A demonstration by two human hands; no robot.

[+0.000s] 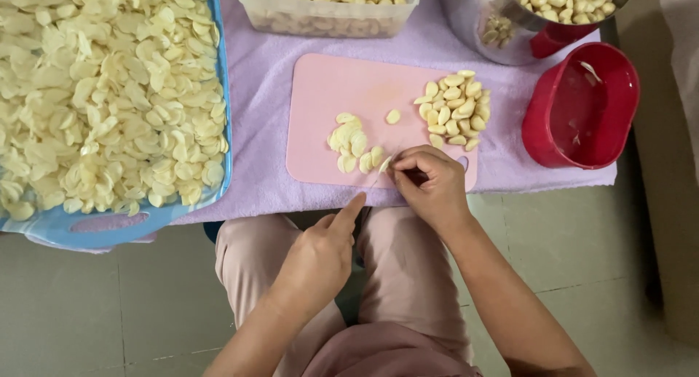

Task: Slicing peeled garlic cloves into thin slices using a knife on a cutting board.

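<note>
Right hand [431, 188] curled tight, fingers pinching a garlic clove [385, 163] at the 6 o'clock edge of the pink cutting board [342, 93]; dark handle partly visible inside the fist, possibly a knife, blade not clear. Left hand [320, 257] off the board at 7 o'clock from the right hand, loosely closed with index finger extended toward the board edge, holding nothing visible. Small heap of garlic slices [352, 148] just at 9 o'clock of the pinched clove, touching range. Pile of whole peeled cloves [455, 109] at 1 o'clock on the board. Blue tray [109, 228] heaped with slices far at 9 o'clock. Clear plastic tub [328, 17] of cloves at 12 o'clock, steel bowl [473, 20] of cloves at 1 o'clock, red container [582, 104] at 3 o'clock. All resting on a lilac towel [262, 93] over the surface.
</note>
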